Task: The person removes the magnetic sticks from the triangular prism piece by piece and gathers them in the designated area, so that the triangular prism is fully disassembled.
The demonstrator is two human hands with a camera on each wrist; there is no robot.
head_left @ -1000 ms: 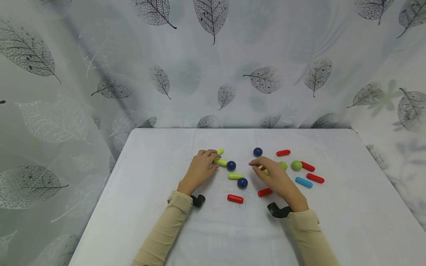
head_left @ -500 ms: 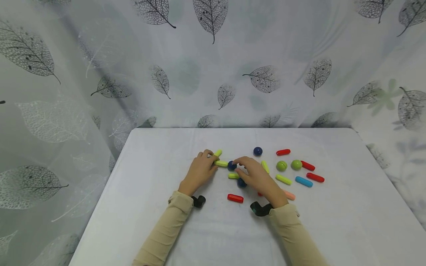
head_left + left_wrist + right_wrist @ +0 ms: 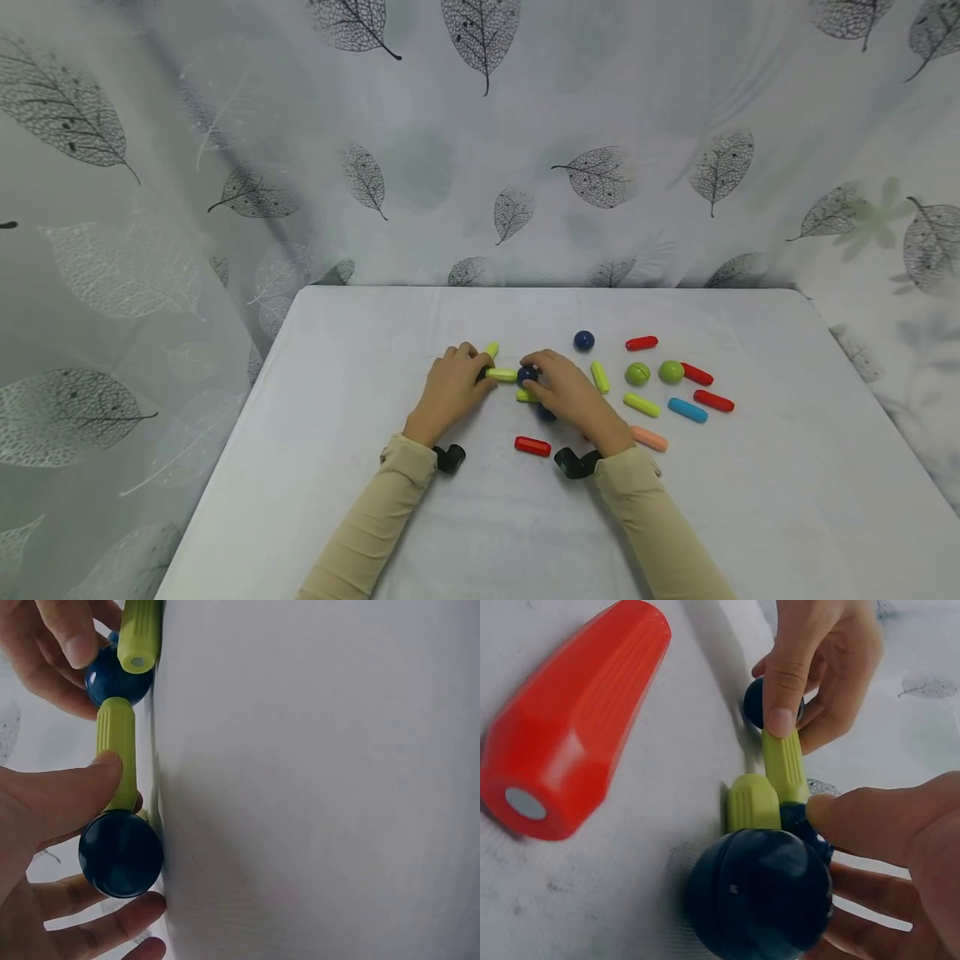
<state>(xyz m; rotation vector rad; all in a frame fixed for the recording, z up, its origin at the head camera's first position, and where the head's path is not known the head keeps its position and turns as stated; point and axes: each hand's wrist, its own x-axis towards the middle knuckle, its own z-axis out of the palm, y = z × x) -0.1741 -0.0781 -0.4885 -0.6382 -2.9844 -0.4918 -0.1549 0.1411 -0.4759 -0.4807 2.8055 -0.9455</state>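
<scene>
My left hand (image 3: 448, 393) pinches a yellow-green magnetic stick (image 3: 116, 739) between thumb and fingers. A dark blue ball (image 3: 121, 855) sits at the stick's left end, by my left fingers. At its right end, a second blue ball (image 3: 527, 375) is pinched by my right hand (image 3: 567, 393). Another yellow-green stick (image 3: 751, 804) lies close beside that joint, with a nearer blue ball (image 3: 761, 896) at its end; the head view shows both partly covered by my right hand. One more yellow-green stick (image 3: 492, 348) pokes out beyond my left fingers.
A red stick (image 3: 532, 446) lies in front of the hands. To the right are yellow-green sticks (image 3: 641, 405), green balls (image 3: 637, 374), several red sticks (image 3: 713, 401), a blue stick (image 3: 687, 410) and an orange stick (image 3: 648, 438). A blue ball (image 3: 583, 340) lies farther back.
My right hand has moved left from the green ball area to the blue ball at the stick's end and now pinches it. My left hand stays nearly in place, with a blue ball now showing there.
</scene>
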